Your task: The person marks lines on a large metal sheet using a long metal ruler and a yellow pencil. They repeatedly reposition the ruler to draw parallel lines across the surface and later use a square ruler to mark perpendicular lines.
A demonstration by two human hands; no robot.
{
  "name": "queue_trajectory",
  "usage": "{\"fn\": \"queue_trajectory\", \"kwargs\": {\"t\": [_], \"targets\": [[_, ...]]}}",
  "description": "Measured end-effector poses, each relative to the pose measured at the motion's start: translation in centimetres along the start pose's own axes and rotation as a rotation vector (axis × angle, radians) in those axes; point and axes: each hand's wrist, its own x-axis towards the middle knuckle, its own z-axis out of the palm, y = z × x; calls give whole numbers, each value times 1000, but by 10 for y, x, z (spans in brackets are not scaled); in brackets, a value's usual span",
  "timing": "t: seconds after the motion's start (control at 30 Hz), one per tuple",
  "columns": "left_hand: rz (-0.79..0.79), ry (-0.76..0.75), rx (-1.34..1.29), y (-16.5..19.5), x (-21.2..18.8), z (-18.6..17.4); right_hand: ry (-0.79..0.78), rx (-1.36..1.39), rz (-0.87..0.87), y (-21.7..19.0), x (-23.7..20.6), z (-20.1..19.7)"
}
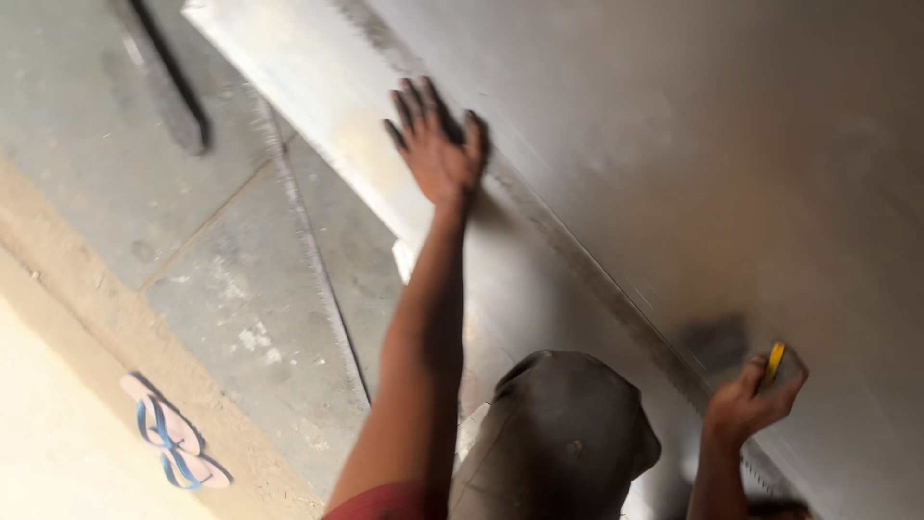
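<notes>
A large grey metal sheet (693, 144) fills the upper right, its long edge running diagonally from upper left to lower right over the concrete floor (231, 289). The left hand (438, 144) presses flat on it, fingers spread. The right hand (751, 400) grips a small yellow tool (773, 363) against the sheet's lower stretch.

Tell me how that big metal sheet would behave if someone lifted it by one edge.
The metal sheet looks broad and thin, so it would probably flex and sag rather than stay rigid. Its surface looks smooth and shiny, so it is likely slippery to grip. The left hand lies flat on it near a long ruler, suggesting it stays put under light pressure.
</notes>
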Motion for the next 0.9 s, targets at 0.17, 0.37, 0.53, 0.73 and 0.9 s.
{"fn": "queue_trajectory", "kwargs": {"t": [0.17,0.37,0.53,0.73,0.9], "targets": [[-80,-109,-10,17,10,-35,-450,-62,-123,-133,111,130],[-88,-102,-75,12,19,-32,-779,-99,-425,-301,164,320],[-104,-68,-145,13,27,-39,-892,-166,-780,-405,188,466],[-137,-150,-173,9,37,-36,-1196,-471,-868,-469,186,605],[-137,-161,-121,4,32,-24,-1148,-374,-1043,-488,170,657]]}}
